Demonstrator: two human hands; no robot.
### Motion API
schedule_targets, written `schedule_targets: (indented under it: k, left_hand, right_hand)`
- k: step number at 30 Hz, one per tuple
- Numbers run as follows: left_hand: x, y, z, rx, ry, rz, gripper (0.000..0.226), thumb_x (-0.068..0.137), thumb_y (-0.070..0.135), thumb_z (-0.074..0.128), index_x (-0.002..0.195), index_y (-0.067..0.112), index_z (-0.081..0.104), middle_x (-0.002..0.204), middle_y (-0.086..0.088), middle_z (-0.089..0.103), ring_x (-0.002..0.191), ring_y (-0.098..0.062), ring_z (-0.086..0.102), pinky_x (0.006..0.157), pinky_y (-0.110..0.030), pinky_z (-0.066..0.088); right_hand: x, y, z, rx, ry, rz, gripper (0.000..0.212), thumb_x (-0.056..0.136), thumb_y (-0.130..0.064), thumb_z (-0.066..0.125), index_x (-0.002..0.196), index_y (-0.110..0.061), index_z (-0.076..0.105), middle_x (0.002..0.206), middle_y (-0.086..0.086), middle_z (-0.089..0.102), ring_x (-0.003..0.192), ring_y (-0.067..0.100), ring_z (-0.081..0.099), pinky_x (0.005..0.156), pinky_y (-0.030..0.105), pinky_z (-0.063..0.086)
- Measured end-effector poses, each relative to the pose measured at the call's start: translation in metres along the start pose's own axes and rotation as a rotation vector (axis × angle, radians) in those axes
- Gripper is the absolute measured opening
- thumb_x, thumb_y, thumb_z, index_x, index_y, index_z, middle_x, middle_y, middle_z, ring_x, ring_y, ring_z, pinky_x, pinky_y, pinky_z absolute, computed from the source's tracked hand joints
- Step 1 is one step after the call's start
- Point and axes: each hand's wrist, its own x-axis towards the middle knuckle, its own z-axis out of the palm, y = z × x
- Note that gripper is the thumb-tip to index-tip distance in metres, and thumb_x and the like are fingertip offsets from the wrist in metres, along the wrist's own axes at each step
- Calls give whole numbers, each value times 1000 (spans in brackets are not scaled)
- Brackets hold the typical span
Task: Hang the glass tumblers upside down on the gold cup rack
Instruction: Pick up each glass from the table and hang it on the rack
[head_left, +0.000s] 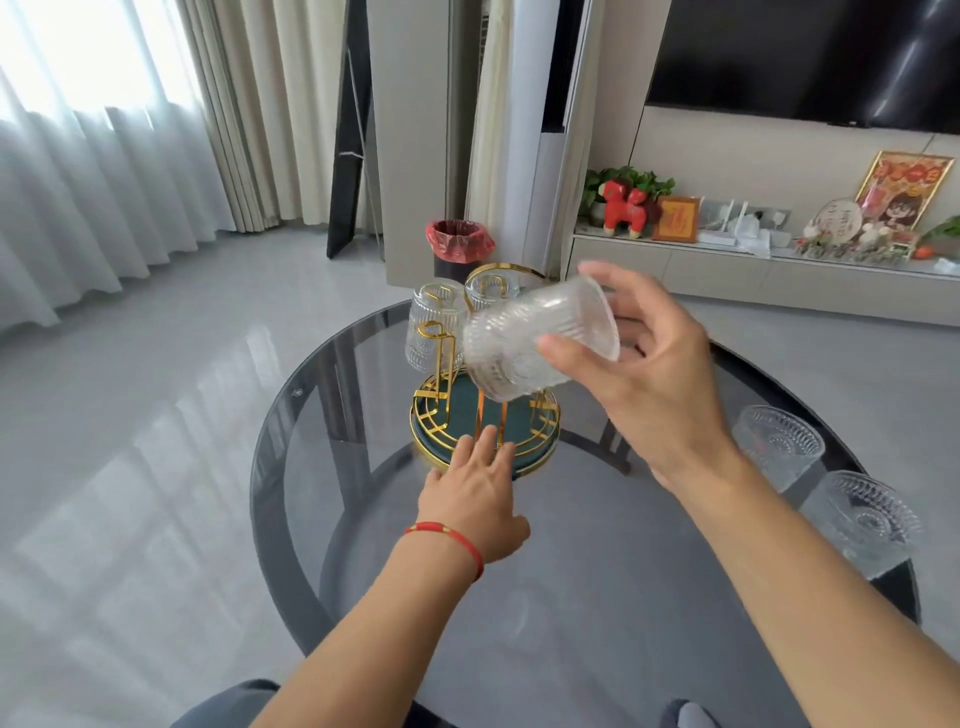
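The gold cup rack (434, 345) with its round green base stands on the far middle of the round glass table (597, 597). Two ribbed glass tumblers hang upside down on it, one at the left (434, 319) and one behind (491, 291). My right hand (654, 374) grips a third tumbler (540, 345) by its rim, tilted on its side just above the rack. My left hand (475, 499) lies flat with fingers spread, touching the front edge of the rack's base. Two more tumblers stand upright at the table's right edge, one farther (779, 447) and one nearer (867, 519).
A bin with a red liner (460, 244) stands on the floor behind the table. A low TV cabinet (727, 265) with ornaments runs along the right wall. Curtains hang at the left. My knees show at the bottom edge.
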Motion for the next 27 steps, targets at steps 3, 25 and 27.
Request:
schedule_targets:
  k: [3,25,27]
  left_hand:
    - [3,3,6,70,-25,-9,84,94,40,65,160,17,19,168,-6,13,153,-29,10,117,-54,34]
    - [-1,1,3,64,-27,-12,74,98,32,57,160,18,18,167,1,17,154,-25,10,107,-52,45]
    - [-1,1,3,64,-26,-15,72,98,32,56,159,18,20,166,1,18,154,-25,10,105,-51,46]
  right_hand:
    - [25,-19,35,-142,-41,-109,62,75,-40,88,132,-33,65,126,-13,69,118,11,65,99,41,57]
    - [50,28,119,-726,-233,-83,67,78,-48,84,126,-13,53,90,-3,63,85,19,53,76,29,34]
    - [49,29,119,-735,-246,-74,65,79,-51,83,123,-13,53,96,1,67,88,21,56,76,30,34]
